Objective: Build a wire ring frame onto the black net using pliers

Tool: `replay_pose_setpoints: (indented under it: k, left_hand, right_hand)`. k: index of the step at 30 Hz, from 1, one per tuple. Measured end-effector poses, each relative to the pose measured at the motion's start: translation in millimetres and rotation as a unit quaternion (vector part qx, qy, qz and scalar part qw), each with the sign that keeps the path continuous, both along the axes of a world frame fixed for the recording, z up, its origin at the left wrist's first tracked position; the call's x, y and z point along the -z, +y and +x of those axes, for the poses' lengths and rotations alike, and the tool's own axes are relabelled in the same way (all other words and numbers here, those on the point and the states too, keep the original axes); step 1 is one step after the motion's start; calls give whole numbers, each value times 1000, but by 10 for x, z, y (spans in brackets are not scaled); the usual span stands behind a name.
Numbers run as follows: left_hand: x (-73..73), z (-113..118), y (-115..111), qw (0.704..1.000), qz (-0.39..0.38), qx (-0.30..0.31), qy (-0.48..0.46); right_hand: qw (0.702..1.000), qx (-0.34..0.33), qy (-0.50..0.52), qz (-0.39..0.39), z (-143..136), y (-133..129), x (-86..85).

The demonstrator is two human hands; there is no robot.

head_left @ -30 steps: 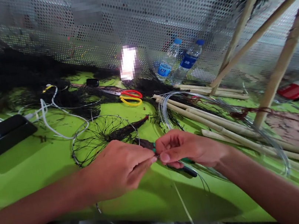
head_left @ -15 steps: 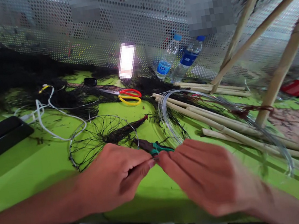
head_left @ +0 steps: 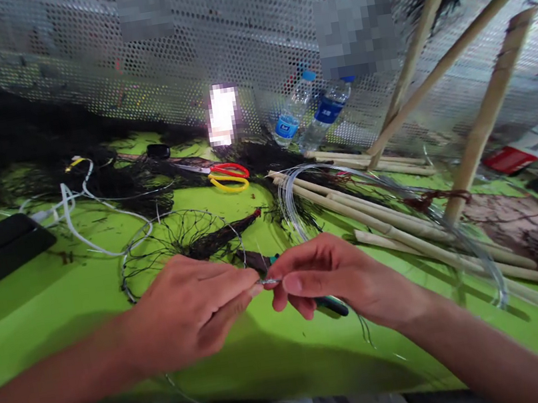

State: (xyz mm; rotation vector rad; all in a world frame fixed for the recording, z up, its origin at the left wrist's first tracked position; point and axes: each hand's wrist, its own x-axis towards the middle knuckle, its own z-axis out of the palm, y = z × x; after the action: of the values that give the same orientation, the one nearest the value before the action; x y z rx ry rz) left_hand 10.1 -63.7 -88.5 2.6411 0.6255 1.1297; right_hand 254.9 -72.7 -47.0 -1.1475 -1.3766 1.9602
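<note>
Pinching thin wire (head_left: 267,283) | left hand (head_left: 192,310), right hand (head_left: 335,272) | near table edge (head_left: 275,379)

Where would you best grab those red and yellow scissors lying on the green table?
Probably by the looped handles, coming from above on the near side. The scissors lie flat on the green table, handles toward the person and blades pointing away to the left into black netting, so the handles are the clearer, safer end.
</note>
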Motion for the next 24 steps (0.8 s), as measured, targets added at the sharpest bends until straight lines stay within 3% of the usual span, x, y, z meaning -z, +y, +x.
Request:
replay_pose_setpoints:
  k: [3,7,10,12,14,16,17,18,19,20,23,24]
  left_hand:
    - [5,-1,1,1000,-16,4,22]
    - [-9,21,-2,999,-43,-1,31]
    - [-9,40,13,997,-74,2,26]
    - [-2,49,37,994,-104,6,22]
    - [10,55,66,990,-140,12,19]
    - [28,59,92,986,-166,18,18]
    - [39,61,102,985,-172,19,20]
    - [52,63,110,985,-170,18,20]
    - [65,64,115,987,-160,14,21]
    - [76,65,117,989,-143,12,21]
    - [97,64,111,996,-82,12,21]
    - [98,61,107,997,-68,13,24]
  right_hand:
    - [998,32,31,-33,-28,-26,81]
    - [996,76,55,7,-61,-53,153]
    - [990,88,23,103,-69,-54,197]
    - [969,93,-38,227,-65,-60,234]
    - [903,87,-116,404,-50,-74,279]
    - [789,53,-176,586,-28,-91,319]
    - [737,34,-194,646,-16,-97,332]
    - [708,23,-205,676,-7,-101,336]
    - [708,22,-211,673,-1,-100,330]
    - [740,27,-212,638,2,-93,315]
    - [914,48,-137,380,-12,-29,235]
    - [955,44,-97,276,-22,5,209]
